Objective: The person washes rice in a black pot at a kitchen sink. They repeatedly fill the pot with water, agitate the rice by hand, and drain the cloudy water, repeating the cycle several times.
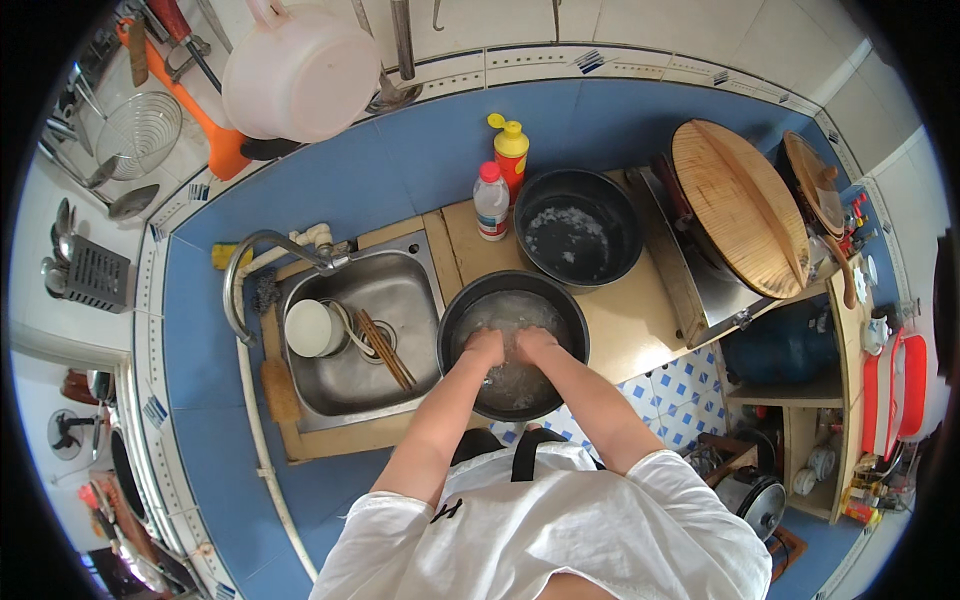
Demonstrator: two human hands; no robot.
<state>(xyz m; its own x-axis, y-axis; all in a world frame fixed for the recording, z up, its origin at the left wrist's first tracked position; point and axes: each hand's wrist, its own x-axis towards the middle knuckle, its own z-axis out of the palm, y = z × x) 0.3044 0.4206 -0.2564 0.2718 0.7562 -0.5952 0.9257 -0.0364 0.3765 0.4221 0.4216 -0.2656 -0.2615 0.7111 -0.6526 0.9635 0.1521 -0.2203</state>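
Note:
Both hands reach into a dark round basin [450, 322] of cloudy water at the counter's front edge. My left hand [489, 345] is bent at the wrist, its fingers dipping below the surface. Close beside it, my right hand [534, 343] also goes into the water, with a small gap between the two. The murky water hides the fingertips and anything they may grip. Behind this basin stands a second dark basin [585, 259] holding some water with white foam.
To the left, a steel sink [420, 300] holds a white bowl [311, 328], wooden chopsticks [382, 349] and a spoon. A capped bottle [491, 202] and a yellow-topped bottle [511, 154] stand by the wall. A wooden lid [739, 206] covers a pot at right. A faucet [232, 289] arches leftward.

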